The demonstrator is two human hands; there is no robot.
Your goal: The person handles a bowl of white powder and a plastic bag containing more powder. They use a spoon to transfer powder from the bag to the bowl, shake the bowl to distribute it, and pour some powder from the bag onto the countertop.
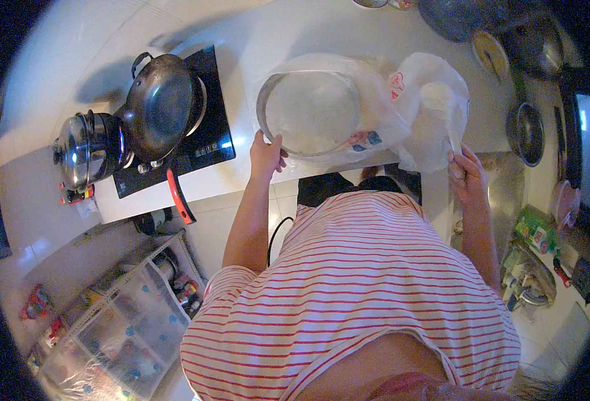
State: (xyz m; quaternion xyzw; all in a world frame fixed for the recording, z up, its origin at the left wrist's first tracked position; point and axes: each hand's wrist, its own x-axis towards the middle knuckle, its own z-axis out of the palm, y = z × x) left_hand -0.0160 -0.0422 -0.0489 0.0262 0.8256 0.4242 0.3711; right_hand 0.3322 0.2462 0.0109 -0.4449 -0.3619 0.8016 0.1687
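My left hand point(269, 156) grips the near-left rim of a round, shallow metal vessel point(261, 103), thumb and fingers on its edge. Its inside looks pale and whitish; whether it is a sieve or a pan I cannot tell. Clear plastic sheeting or a bag point(380, 108) with red and blue print spreads under and beside it on the white counter. At the right, my right hand point(467, 173) pinches the lower end of a long white strip, either a handle or gathered plastic, at a white plastic bag point(437, 75) with red print. What the bag holds is unclear.
To the left, a dark wok point(159, 108) with a red handle point(179, 195) stands on a black induction hob point(219, 115), beside a lidded steel pot point(89, 150). Pans point(527, 133) hang or lean at the right. A covered shelf rack point(129, 326) is at lower left.
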